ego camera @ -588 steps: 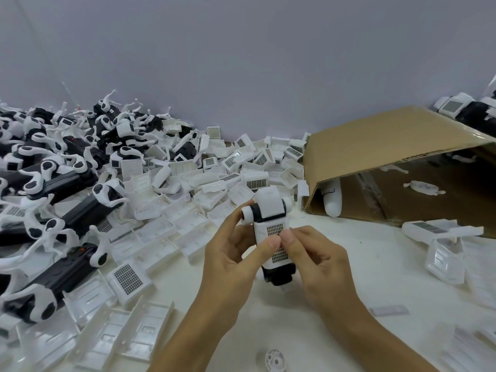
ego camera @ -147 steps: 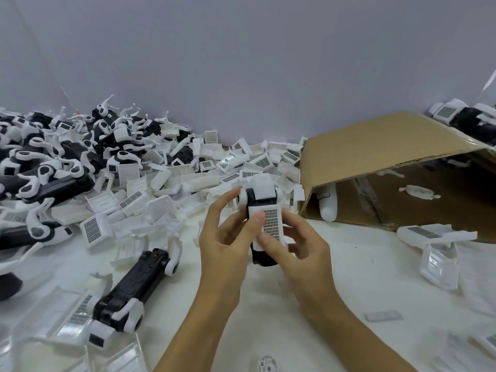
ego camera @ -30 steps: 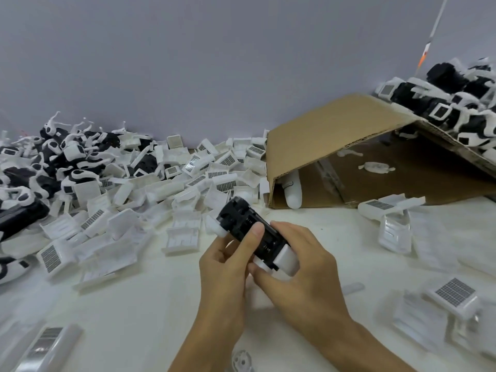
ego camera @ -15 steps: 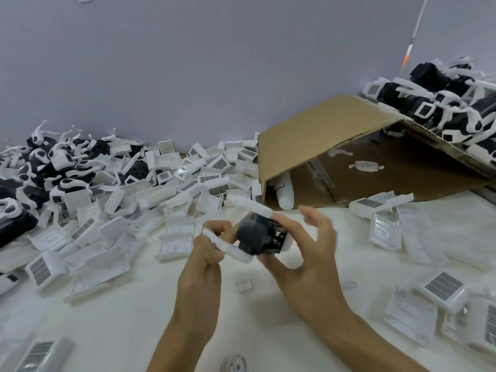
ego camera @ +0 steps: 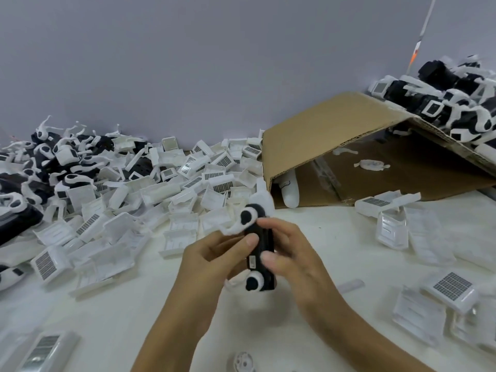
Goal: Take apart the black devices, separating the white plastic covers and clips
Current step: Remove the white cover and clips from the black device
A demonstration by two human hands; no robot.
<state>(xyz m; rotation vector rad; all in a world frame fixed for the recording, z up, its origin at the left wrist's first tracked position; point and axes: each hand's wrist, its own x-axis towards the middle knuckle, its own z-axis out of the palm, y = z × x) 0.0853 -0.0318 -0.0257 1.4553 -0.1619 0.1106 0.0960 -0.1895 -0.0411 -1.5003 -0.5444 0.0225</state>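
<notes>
- Both hands hold one black device (ego camera: 261,251) above the white table (ego camera: 107,318): the left hand (ego camera: 214,260) grips its left side with the thumb on top, and the right hand (ego camera: 291,260) wraps it from the right.
- White clips (ego camera: 248,218) sit at both ends of the device.
- Loose white plastic covers (ego camera: 188,189) are heaped on the table behind and to the left, with more black devices (ego camera: 40,167) piled farther left.
- To the right, an open cardboard box (ego camera: 335,135) lies on its side, and another device pile (ego camera: 456,98) sits beyond it.
- Behind everything is a plain grey wall (ego camera: 214,63).
</notes>
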